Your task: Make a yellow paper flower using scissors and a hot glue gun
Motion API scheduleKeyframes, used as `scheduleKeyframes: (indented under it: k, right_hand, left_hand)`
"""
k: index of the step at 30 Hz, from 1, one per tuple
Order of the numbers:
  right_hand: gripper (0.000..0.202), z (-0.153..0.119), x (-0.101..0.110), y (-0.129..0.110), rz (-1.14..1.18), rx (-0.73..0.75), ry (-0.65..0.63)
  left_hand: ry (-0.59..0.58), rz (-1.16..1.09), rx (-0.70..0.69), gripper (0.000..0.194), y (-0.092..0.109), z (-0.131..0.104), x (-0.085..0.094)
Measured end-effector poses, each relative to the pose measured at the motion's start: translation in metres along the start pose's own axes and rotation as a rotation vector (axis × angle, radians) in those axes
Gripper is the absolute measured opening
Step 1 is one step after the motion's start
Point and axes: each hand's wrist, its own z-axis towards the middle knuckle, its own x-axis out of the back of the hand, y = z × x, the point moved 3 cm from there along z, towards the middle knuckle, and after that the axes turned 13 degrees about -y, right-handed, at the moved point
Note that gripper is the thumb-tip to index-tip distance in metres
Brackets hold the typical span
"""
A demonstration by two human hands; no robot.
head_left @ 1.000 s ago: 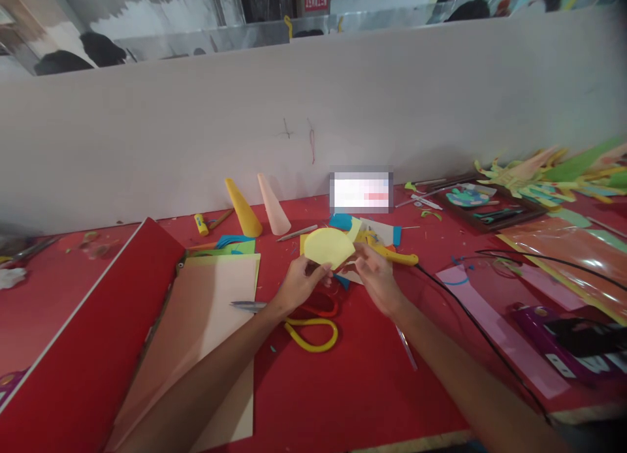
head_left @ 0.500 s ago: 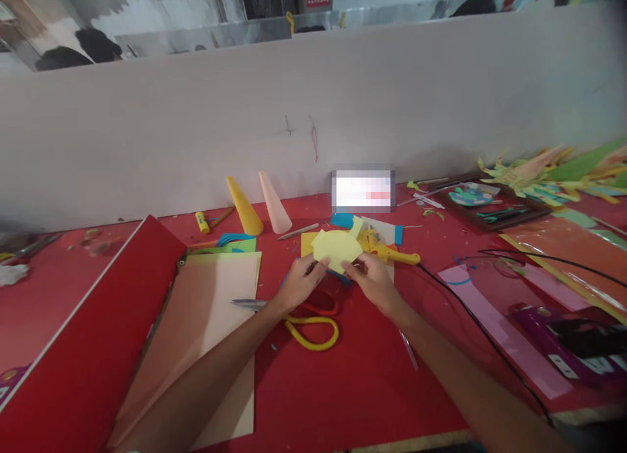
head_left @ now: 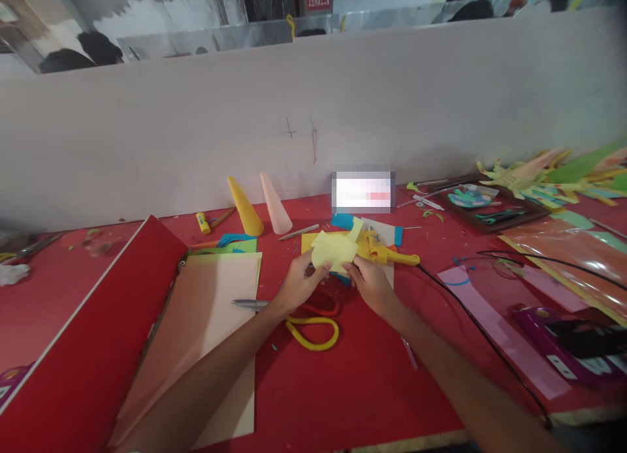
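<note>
Between my two hands is a rounded piece of pale yellow paper, raised over the middle of the red table. My left hand pinches its lower left edge, and my right hand grips the lower right edge. Just below my left hand lie large scissors with yellow and red handles, blades pointing left. A yellow glue gun rests right behind my right hand, its black cord running right. Blue and yellow scraps lie partly hidden under the held paper.
A yellow cone and a pink cone stand near the white partition. Peach paper sheets lie left, beside a red board. Right are a dark tray, pink strips and a purple box.
The pale yellow paper has shifted slightly left and its lower edge looks more bent. My right hand has moved a little left along with it; the left hand stays nearly in place.
</note>
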Motion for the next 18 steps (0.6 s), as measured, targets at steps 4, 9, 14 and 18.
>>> scheduleKeyframes:
  k: [4,9,14,18]
  right_hand:
    - [0.047,-0.003,-0.003,-0.002,-0.234,0.047,-0.002]
    - [0.029,-0.012,-0.003,-0.021,-0.366,0.082,0.146]
    - [0.021,-0.023,-0.033,-0.058,-0.541,0.345,-0.145]
    - [0.031,-0.030,-0.049,-0.067,-0.517,0.338,-0.220]
  left_hand:
    - [0.112,0.116,-0.039,0.033,0.005,-0.001,0.004]
    - [0.358,0.081,-0.067,0.034,0.016,-0.001,0.015]
    - [0.466,0.022,-0.112,0.036,0.046,-0.001,0.023]
    - [0.438,0.068,-0.170,0.035,0.068,-0.004,0.021]
